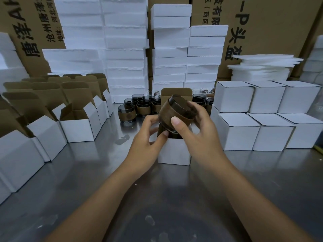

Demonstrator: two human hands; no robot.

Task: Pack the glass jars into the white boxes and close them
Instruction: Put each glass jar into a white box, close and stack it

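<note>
Holding the glass jar (176, 110) tilted over the open white box (174, 152), you have your right hand (197, 131) wrapped round it, thumb on its brown sleeve and fingers curled over the far rim. Your left hand (148, 137) looks to pinch the box's brown side flap just under the jar's base, though I cannot tell whether it also touches the glass. The jar is not yet inside and the lid flap (176, 93) stands upright, so this box is still to be filled and closed.

To your right, closed boxes (244, 131) sit stacked two high: that part looks done. To your left, rows of open empty boxes (78, 128) wait, and behind your box a cluster of unpacked jars (139, 105) stands on the steel table (78, 189), so plenty remains. Mind the side flap folding under the jar. Farther back rise foam stacks (125, 49) and cardboard cartons (272, 23).
</note>
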